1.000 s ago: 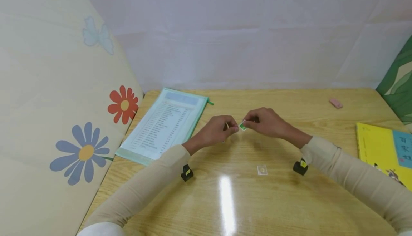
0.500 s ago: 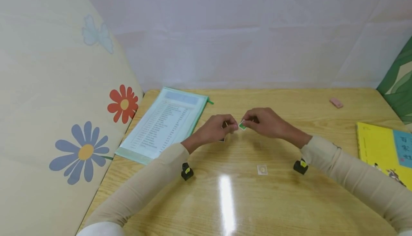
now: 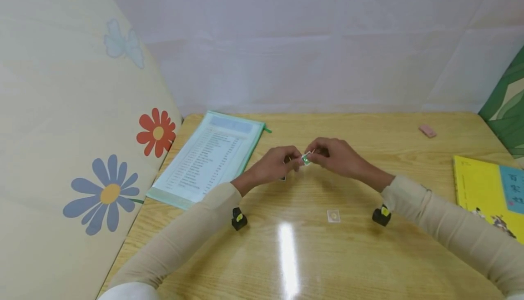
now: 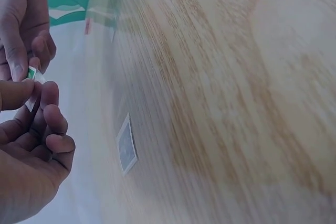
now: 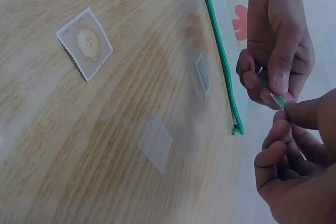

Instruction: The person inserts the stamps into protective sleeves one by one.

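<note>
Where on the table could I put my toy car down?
Bare wood lies between the yellow book and the pink eraser, and along the near table edge below the stamp. It is crowded in the middle, where the left hand and right hand pinch a green stamp beside the folder.

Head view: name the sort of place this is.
Probably a study or hobby desk in a screened-off corner: a wooden table bears a document folder, a yellow book and a postage stamp, with flower-printed padding alongside.
</note>
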Available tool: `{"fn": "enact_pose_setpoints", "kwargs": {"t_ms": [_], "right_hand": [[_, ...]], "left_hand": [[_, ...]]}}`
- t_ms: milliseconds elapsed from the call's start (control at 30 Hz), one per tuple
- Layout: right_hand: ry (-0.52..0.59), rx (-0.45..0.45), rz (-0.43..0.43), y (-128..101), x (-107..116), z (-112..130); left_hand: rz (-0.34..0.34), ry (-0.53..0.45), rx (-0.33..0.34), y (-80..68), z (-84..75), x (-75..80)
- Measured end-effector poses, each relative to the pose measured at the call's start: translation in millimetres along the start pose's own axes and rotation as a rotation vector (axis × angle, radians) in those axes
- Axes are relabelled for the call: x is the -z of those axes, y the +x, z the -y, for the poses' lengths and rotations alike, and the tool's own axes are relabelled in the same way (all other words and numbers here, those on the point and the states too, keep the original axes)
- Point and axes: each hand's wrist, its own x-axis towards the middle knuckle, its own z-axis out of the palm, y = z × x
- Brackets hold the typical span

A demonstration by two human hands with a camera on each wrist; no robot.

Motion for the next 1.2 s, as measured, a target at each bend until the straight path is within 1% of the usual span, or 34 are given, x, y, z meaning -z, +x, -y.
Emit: {"fn": "enact_pose_setpoints", "kwargs": {"t_ms": [133,267,333,400,500,567,733,833,967,1100,1200], "right_hand": [[0.073,0.008,-0.020,0,-3,-2],[0.092,0.020,-0.092,-2,-4,-3],[0.073,0.037,-0.137,-3,-4,-2],[0.041,0.070,-0.163,-3,-5,-1],[-0.028,0.133,-0.157,-3,-8,0],[-0.055,0.163,-0.149,-3,-9,1],[-0.057,0.160,-0.179,-3,-9,2],[-0.054,0.146,-0.163,-3,-10,3],[-0.061,0.129,-0.122,-2,-12,4],[-0.074,0.112,-0.139,-1,-13,4],[-0.071,0.098,-0.144,0,-14,5]], "left_hand": [[-0.018,-0.012,-0.008,0.5,0.9,-0.1],[-0.062,-0.038,0.007,0.3,1.1,-0.4],[-0.089,-0.055,0.023,-0.1,0.8,-0.5],[-0.111,-0.073,0.035,-0.7,0.6,-0.5],[-0.129,-0.087,0.046,-1.3,0.4,-0.8],[-0.134,-0.095,0.047,-1.5,0.1,-1.1],[-0.153,-0.105,0.053,-1.7,-0.4,-1.7],[-0.170,-0.114,0.062,-2.8,-1.0,-2.1],[-0.155,-0.119,0.055,-3.0,-1.8,-2.8],[-0.116,-0.088,0.031,-2.2,-3.2,-2.9],[-0.097,-0.053,0.027,-2.1,-4.3,-2.4]]}}
